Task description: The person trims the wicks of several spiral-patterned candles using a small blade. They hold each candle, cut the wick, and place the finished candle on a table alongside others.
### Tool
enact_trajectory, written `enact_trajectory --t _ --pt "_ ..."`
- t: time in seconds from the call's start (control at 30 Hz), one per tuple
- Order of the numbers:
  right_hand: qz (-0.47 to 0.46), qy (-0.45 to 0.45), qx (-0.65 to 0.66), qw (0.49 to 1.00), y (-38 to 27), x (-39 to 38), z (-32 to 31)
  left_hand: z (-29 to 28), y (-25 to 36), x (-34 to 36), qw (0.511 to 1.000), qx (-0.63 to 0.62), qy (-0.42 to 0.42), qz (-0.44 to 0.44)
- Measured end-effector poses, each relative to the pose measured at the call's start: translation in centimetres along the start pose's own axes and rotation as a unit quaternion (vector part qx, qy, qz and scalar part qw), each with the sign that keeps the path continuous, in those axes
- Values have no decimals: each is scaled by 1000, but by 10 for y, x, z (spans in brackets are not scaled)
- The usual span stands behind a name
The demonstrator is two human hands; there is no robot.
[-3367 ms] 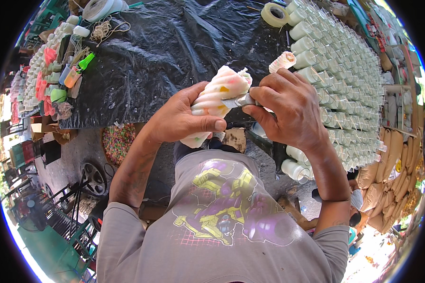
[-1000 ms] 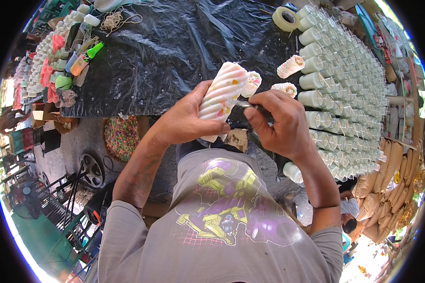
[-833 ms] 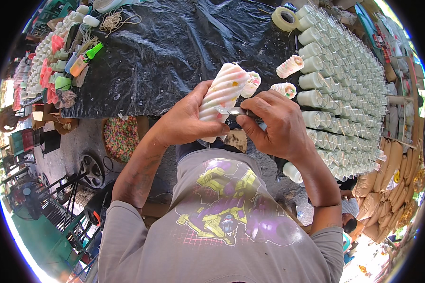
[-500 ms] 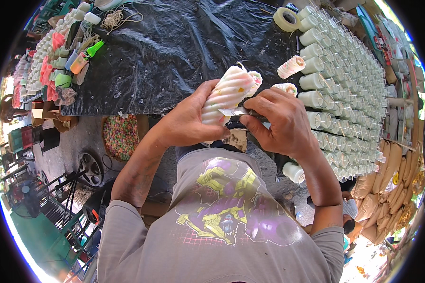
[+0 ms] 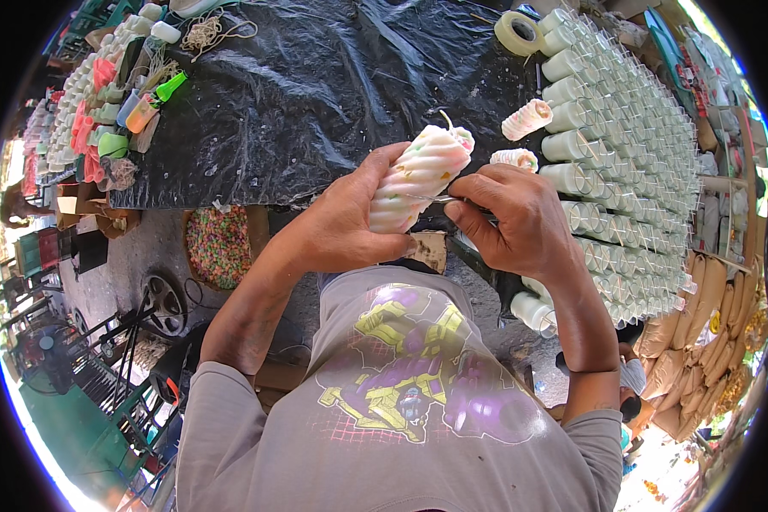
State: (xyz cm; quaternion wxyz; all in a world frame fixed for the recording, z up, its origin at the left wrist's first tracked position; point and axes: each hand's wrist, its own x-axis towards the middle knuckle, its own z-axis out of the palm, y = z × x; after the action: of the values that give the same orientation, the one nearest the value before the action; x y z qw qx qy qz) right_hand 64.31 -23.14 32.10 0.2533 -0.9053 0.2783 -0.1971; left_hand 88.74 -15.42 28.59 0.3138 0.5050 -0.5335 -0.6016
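Observation:
My left hand is wrapped round a white spiral-ridged candle with pink, yellow and green specks, a wick standing out of its top end. It is held tilted, top away to the right. My right hand pinches a thin-bladed knife, its blade lying against the candle's side; most of its handle is hidden in the fingers. Just beyond the right hand lies a similar twisted candle, partly hidden. Another one rests farther off on the black plastic sheet.
Rows of whitish cups with wires across their tops stand along the right, with a tape roll at their far end. At the left are a green-capped bottle and a string tangle. A box of coloured bits sits below the table edge.
The candle has turned in my left hand and leans more to the right. The knife blade, flat and broad before, now shows edge-on, and my right hand has shifted slightly right and down.

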Motion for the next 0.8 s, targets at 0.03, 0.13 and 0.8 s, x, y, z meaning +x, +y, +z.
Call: enact_trajectory --t 0.03,0.13,0.8 --pt "0 -3 -13 1000 -1 0 -1 0 -1 1 1000 4 0 6" --pt "-30 -38 -35 998 -5 -4 -1 2 -3 1 1000 10 9 6" --pt "6 44 -74 996 -2 -4 7 0 2 -3 999 -14 27 -13"
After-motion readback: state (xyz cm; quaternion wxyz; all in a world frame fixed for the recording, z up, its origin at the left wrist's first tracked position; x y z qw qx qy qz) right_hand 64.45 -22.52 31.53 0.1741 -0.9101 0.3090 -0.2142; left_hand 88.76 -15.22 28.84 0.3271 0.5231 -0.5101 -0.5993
